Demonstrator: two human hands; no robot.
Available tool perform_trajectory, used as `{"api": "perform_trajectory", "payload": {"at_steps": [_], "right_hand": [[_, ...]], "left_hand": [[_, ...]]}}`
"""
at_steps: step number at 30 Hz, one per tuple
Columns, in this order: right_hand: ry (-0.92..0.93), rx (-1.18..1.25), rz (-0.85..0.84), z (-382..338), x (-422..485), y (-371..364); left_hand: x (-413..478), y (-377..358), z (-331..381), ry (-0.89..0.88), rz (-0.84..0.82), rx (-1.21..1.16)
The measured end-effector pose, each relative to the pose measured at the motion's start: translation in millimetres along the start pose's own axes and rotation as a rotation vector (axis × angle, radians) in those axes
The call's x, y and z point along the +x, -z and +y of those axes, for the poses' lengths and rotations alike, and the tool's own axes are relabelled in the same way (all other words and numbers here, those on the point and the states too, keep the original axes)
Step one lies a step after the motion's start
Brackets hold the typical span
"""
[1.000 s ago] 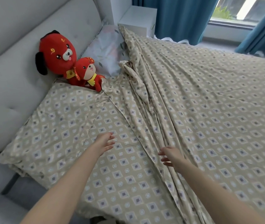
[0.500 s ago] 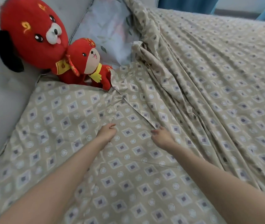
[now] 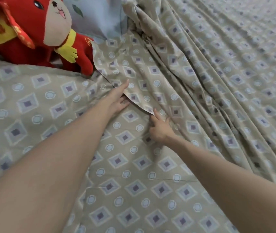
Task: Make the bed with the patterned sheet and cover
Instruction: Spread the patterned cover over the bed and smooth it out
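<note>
The beige patterned cover [image 3: 218, 78] lies bunched in long folds over the right of the bed, its loose edge running diagonally to the middle. Below it the matching patterned sheet [image 3: 133, 182] lies flat. My left hand [image 3: 117, 100] holds that edge, fingers slipped under the fabric and thumb lying on top. My right hand [image 3: 159, 130] sits just below and to the right, its fingertips touching the lifted corner of the same edge and the folds beside it.
A red plush toy [image 3: 33, 31] with a yellow scarf lies at the top left, close to the cover's edge. A pale blue pillow [image 3: 96, 19] shows behind it. A patterned pillow [image 3: 24, 98] bulges at the left.
The view has closed in on the bed. Both hands moved forward to the cover's edge; my left hand slid its fingers under it and my right reached the lifted corner.
</note>
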State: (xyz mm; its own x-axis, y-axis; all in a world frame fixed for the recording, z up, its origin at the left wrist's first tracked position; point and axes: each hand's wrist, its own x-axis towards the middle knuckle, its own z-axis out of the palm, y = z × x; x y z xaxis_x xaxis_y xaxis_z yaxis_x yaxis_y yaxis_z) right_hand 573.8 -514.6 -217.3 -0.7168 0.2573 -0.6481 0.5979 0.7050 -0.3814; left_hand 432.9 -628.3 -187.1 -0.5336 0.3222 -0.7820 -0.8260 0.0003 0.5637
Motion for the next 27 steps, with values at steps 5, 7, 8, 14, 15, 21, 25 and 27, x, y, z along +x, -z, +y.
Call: {"api": "perform_trajectory", "payload": {"at_steps": [5,7,8,14,15,21,25,27], "right_hand": [[-0.055,0.291,-0.048,5.2,-16.6,41.3],[-0.114,0.491,-0.047,0.6,-38.5,52.3],[-0.116,0.551,-0.053,-2.1,-50.4,53.2],[-0.09,0.687,-0.183,-27.7,-128.4,29.1],[-0.09,0.667,-0.202,-31.6,-141.6,29.5],[-0.125,0.646,-0.479,-55.2,-211.7,17.6],[-0.132,0.662,-0.621,-71.0,-241.9,22.9],[-0.132,0.62,-0.674,-78.7,-254.7,30.2]], "left_hand": [[-11.9,-1.5,14.2,0.042,0.034,-0.135],[-28.3,-1.2,20.9,0.034,0.059,-0.167],[-36.4,-0.6,22.1,0.045,0.058,-0.175],[-97.1,4.4,28.2,0.109,0.043,-0.102],[-111.2,6.0,27.7,0.11,0.063,-0.034],[-192.8,17.4,5.0,0.18,0.085,0.368],[-237.3,25.7,-10.1,0.261,0.142,0.327],[-258.9,29.0,-16.0,0.249,0.177,0.271]]}}
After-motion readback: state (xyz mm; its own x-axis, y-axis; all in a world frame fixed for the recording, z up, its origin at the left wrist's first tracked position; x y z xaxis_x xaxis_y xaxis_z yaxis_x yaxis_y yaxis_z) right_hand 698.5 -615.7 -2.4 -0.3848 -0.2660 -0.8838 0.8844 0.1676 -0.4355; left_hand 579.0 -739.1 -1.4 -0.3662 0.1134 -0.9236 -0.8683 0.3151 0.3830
